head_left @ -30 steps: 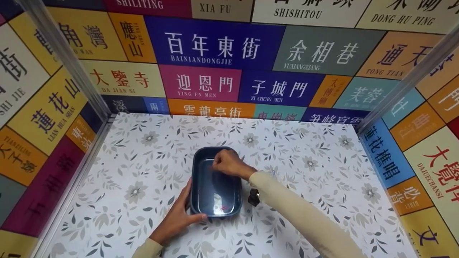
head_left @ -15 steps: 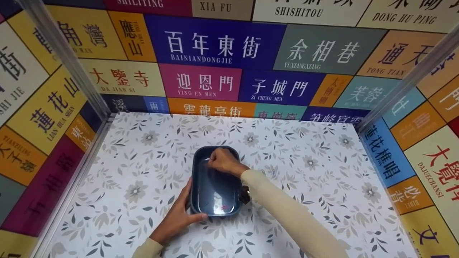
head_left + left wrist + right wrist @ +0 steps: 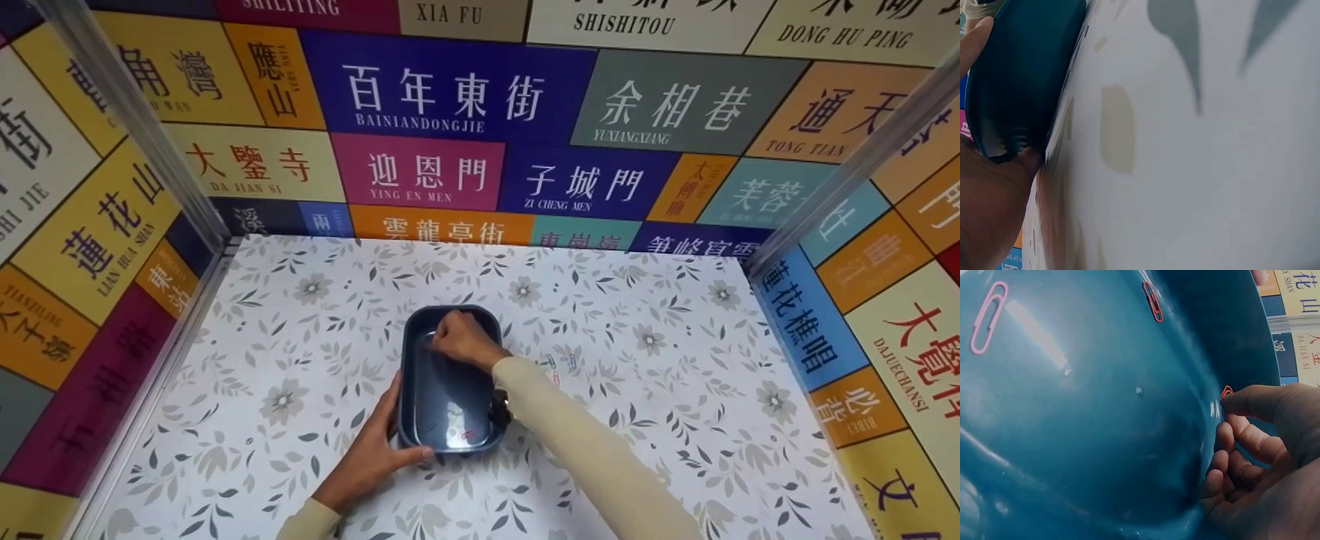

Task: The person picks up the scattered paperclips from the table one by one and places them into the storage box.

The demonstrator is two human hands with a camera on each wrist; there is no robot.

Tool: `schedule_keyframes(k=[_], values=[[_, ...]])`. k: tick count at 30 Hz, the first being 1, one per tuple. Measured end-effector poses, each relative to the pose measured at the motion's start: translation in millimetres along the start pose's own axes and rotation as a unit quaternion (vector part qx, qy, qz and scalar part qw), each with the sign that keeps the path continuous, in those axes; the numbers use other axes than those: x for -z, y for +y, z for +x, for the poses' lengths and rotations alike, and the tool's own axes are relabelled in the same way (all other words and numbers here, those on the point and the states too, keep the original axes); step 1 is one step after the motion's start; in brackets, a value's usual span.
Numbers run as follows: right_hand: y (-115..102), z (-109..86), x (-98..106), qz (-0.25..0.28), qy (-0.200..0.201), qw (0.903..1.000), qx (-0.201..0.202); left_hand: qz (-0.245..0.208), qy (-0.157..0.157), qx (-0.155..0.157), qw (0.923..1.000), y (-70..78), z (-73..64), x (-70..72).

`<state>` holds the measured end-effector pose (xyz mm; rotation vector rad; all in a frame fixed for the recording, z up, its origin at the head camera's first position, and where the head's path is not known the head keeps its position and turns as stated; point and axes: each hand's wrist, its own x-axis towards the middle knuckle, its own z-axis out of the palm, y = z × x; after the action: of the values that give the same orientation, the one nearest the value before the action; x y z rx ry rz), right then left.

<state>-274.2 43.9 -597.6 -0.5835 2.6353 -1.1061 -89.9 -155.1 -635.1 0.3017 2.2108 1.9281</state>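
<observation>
A dark blue rectangular dish stands on the table, its inside turned up. My left hand grips its near left corner, the thumb at the near rim and the fingers along the left side; the left wrist view shows this hand against the outer wall. Inside the far part of the dish is my right hand, pinching a red paper clip between thumb and index finger close to the wall. On the dish floor lie a pink paper clip and another red paper clip.
Several small coloured paper clips lie on the floral-patterned table right of the dish, partly beside the right sleeve. Colourful panels with lettering wall in the back and both sides.
My right hand has shifted a little left within the dish, and its sleeve has moved left, uncovering more of the clips on the table. The left hand and dish stay put.
</observation>
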Motion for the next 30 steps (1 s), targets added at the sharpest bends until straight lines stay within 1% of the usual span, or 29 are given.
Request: schedule_keyframes(k=[3, 9, 15, 19, 23, 26, 30], values=[[2.9, 2.5, -4.0, -0.006, 0.002, 1.0000, -0.004, 0.001, 0.002, -0.004, 1.0000, -0.3, -0.2, 0.2], [4.9, 1.4, -8.8, -0.038, 0.001, 0.9989, -0.030, 0.003, 0.002, 0.008, 1.0000, -0.6, -0.1, 0.7], [2.4, -1.2, -11.7, -0.055, 0.018, 0.9975, -0.042, -0.006, -0.001, 0.016, 0.9999, 0.7, 0.4, 0.5], [4.1, -3.5, -11.0, -0.046, 0.033, 0.9980, -0.028, -0.016, -0.006, 0.016, 0.9997, 2.0, 0.3, -0.6], [3.2, -5.1, -5.1, -0.029, 0.025, 0.9991, -0.018, -0.014, -0.003, 0.017, 0.9997, 1.3, 0.2, -0.5], [-5.6, -10.3, 3.3, -0.024, 0.018, 0.9994, -0.015, -0.012, 0.000, 0.017, 0.9998, 0.4, -0.1, -0.1], [-18.0, -19.6, 12.5, -0.011, 0.017, 0.9997, 0.011, -0.008, 0.002, 0.017, 0.9998, 0.5, -1.0, 0.9]])
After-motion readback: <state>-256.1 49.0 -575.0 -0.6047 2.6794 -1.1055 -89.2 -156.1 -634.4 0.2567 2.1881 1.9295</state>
